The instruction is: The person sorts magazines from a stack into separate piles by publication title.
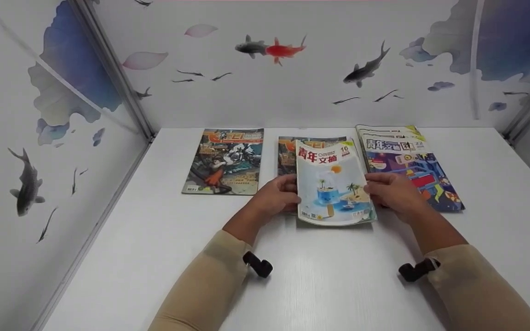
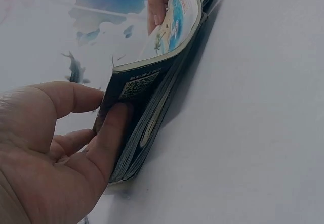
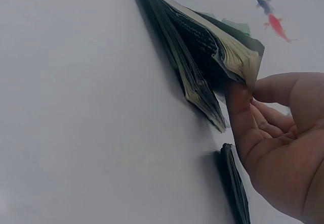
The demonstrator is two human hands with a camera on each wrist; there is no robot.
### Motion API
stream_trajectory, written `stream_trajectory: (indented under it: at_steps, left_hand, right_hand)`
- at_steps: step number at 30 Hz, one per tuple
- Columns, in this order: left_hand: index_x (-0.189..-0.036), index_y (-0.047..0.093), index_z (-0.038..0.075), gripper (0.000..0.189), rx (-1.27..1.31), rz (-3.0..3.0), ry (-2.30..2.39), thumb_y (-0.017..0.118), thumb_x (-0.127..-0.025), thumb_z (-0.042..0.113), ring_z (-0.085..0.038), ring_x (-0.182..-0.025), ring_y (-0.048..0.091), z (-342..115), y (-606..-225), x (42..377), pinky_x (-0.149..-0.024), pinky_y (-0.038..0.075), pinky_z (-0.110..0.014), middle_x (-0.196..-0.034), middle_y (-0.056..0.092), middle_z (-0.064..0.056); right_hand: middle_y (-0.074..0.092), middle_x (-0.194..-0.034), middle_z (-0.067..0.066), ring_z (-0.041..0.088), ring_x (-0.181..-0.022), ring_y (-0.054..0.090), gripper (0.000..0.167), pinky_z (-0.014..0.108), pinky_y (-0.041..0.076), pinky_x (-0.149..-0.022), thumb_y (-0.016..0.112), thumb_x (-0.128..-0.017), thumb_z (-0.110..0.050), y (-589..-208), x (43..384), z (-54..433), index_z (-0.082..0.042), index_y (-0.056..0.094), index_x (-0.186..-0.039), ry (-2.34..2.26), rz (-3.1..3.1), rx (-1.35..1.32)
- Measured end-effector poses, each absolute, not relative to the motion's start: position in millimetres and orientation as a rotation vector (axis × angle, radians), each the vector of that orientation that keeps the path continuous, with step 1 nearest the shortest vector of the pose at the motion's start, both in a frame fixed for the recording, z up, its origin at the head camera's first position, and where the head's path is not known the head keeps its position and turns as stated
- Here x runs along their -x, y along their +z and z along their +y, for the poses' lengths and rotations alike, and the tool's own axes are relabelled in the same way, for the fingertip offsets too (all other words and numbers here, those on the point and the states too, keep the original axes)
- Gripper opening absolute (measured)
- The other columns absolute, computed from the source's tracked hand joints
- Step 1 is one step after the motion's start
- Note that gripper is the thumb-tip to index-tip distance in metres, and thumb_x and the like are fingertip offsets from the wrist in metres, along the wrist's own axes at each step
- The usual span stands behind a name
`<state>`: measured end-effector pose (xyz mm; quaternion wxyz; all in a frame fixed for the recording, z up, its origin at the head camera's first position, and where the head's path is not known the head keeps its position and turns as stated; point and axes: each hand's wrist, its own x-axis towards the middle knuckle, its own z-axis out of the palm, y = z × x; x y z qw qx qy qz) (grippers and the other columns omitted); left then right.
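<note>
A white-covered magazine [image 1: 334, 188] with an orange sun and blue island picture is held by its two sides, slightly curved. My left hand [image 1: 276, 197] pinches its left edge; in the left wrist view the left hand [image 2: 66, 143] has a finger against the dark back cover with a QR code. On the right edge, my right hand [image 1: 394, 193] pinches the magazine, and the right wrist view shows its pages [image 3: 238, 57] fanned slightly at that hand [image 3: 283, 133]. Under the held magazine, mostly hidden, lies a dark-covered magazine [image 1: 287, 158] on the table.
Left of the hands lies another dark magazine [image 1: 228, 161] with an orange title. To the right, a stack of several magazines [image 1: 407, 170] shows a purple-blue cover on top. The white table [image 1: 320, 285] meets printed wall panels [image 1: 302, 96] at the back and left.
</note>
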<state>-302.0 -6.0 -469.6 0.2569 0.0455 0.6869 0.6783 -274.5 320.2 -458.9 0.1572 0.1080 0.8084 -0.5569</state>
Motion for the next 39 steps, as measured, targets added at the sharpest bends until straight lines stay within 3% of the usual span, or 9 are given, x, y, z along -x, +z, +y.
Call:
stream_trajectory:
  at_steps: [7, 16, 22, 32, 39]
  left_hand:
    - [-0.162, 0.045, 0.015, 0.075, -0.085, 1.920, 1.857, 0.067, -0.093, -0.007, -0.024, -0.120, 0.072, -2.8, -468.7, 302.4, -0.094, 0.063, -0.038, -0.138, 0.068, -0.008]
    - [-0.160, 0.047, 0.022, 0.076, -0.022, 1.966, 1.879, 0.068, -0.092, -0.006, -0.023, -0.110, 0.072, 0.3, -465.5, 302.1, -0.083, 0.061, -0.032, -0.137, 0.067, -0.007]
    - [-0.160, 0.047, 0.024, 0.077, -0.030, 1.994, 1.883, 0.067, -0.092, -0.005, -0.023, -0.108, 0.071, 2.9, -460.2, 301.2, -0.080, 0.060, -0.033, -0.138, 0.068, -0.004]
    - [-0.163, 0.045, 0.017, 0.075, -0.095, 1.899, 1.966, 0.067, -0.095, -0.007, -0.020, -0.126, 0.068, 24.9, -459.9, 293.4, -0.103, 0.061, -0.038, -0.142, 0.067, -0.004]
    - [-0.158, 0.052, 0.016, 0.063, -0.047, 1.951, 2.027, 0.071, -0.099, 0.004, -0.020, -0.136, 0.062, 70.4, -460.6, 280.2, -0.111, 0.057, -0.039, -0.146, 0.066, -0.002]
  right_hand:
    - [0.061, -0.155, 0.011, 0.016, -0.119, 0.070, 0.062, 0.021, 0.060, -0.092, 0.068, -0.105, -0.040, -458.4, 275.4, 322.6, -0.019, 0.051, -0.161, -1.624, 2.344, -0.377]
    - [0.062, -0.154, 0.009, 0.017, -0.122, 0.070, 0.063, 0.022, 0.060, -0.095, 0.070, -0.104, -0.038, -451.1, 275.0, 325.0, -0.023, 0.049, -0.162, -1.657, 2.327, -0.427]
    - [0.062, -0.151, 0.008, 0.015, -0.113, 0.072, 0.061, 0.024, 0.061, -0.095, 0.071, -0.104, -0.032, -445.7, 275.4, 324.6, -0.026, 0.050, -0.161, -1.756, 2.273, -0.477]
    - [0.063, -0.139, -0.001, 0.013, -0.111, 0.073, 0.063, 0.028, 0.062, -0.096, 0.073, -0.103, -0.038, -443.3, 278.3, 353.8, -0.028, 0.050, -0.161, -1.810, 2.195, -0.496]
    - [0.076, -0.112, -0.016, 0.008, -0.103, 0.077, 0.081, 0.027, 0.064, -0.092, 0.086, -0.093, -0.028, -433.1, 273.0, 397.4, -0.024, 0.047, -0.163, -2.007, 1.988, -0.480]
